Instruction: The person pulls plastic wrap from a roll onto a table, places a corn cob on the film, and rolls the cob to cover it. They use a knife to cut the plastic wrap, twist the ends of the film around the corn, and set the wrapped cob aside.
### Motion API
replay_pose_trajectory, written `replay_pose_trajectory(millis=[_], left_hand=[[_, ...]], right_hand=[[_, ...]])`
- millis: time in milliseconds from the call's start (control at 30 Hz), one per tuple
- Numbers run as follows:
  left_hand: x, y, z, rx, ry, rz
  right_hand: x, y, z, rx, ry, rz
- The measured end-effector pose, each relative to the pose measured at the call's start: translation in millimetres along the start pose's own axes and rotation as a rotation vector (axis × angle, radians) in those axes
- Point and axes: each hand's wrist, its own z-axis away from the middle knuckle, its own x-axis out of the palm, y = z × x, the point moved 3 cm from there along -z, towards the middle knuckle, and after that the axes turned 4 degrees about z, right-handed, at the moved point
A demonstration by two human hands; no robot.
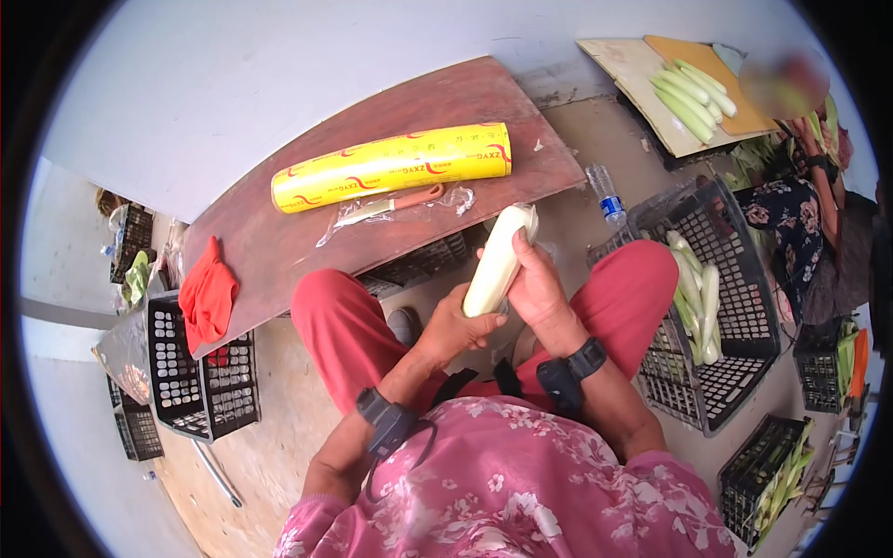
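A pale, whitish-green peeled stalk (496, 265) is held tilted above my lap, between my knees. My left hand (456, 325) is closed round its lower end. Near the upper end, my right hand (537, 284) grips it from the right side. Beyond my hands, on the reddish-brown board (260, 251), lies a yellow roll of film (395, 167) with red print. Just in front of the roll is a knife (391, 204) with a pinkish handle, beside crumpled clear plastic. A red cloth (208, 296) hangs over the board's left end.
At my right stands a black crate (744, 353) with pale stalks (698, 298). More stalks (693, 93) lie on a light board (619, 67) at upper right. A water bottle (607, 197) is near my right knee. A co-worker (809, 223) sits at far right. Another black crate (191, 409) is left.
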Motion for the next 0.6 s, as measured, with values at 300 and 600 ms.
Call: replay_pose_trajectory(millis=[300,600], left_hand=[[18.1,7.6,-4.4,0.009,0.016,0.026],[38.3,11.8,-20.3,0.255,-0.052,-0.129]], right_hand=[[-5.0,-1.5,9.9,-0.061,0.041,-0.118],[7.7,-27.9,24.1,-0.123,0.164,0.143]])
